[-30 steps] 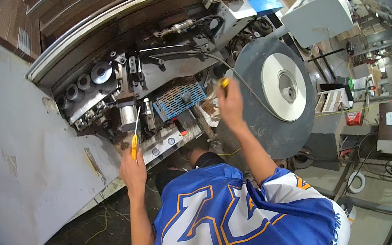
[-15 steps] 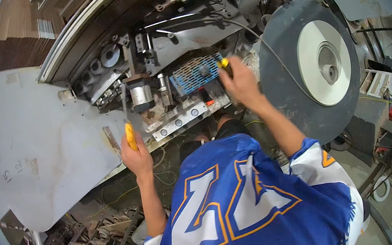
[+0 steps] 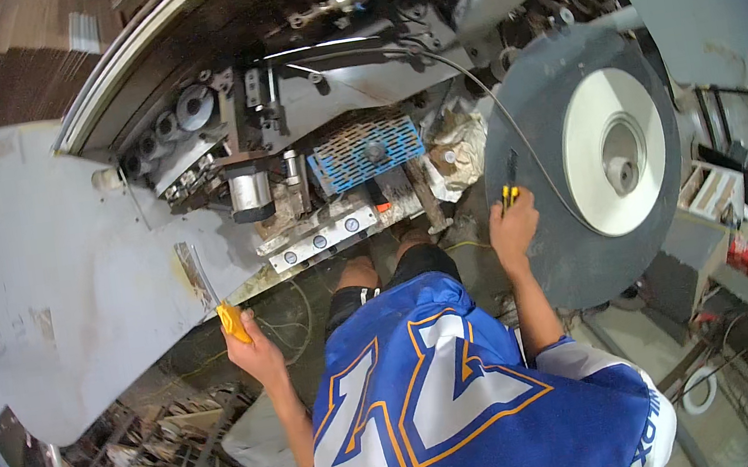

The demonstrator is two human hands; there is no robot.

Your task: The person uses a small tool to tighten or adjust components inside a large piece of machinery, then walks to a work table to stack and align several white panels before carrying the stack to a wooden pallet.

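Your left hand [image 3: 257, 352] has its grip closed around a yellow-handled tool [image 3: 230, 320], its metal shaft [image 3: 204, 275] pointing away from you near the pale panel [image 3: 73, 266], while your right hand [image 3: 515, 228] has its grip wrapped around a yellow-and-black tool [image 3: 509, 196] near the big dark disc [image 3: 528, 102]

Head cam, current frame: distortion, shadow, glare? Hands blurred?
Head view: fisheye bends the rail, corners black; head view: shadowy beneath that rail, roller shiny; head view: left hand and right hand fairly sharp, but the left tool's thin shaft shows weakly against the pale panel.
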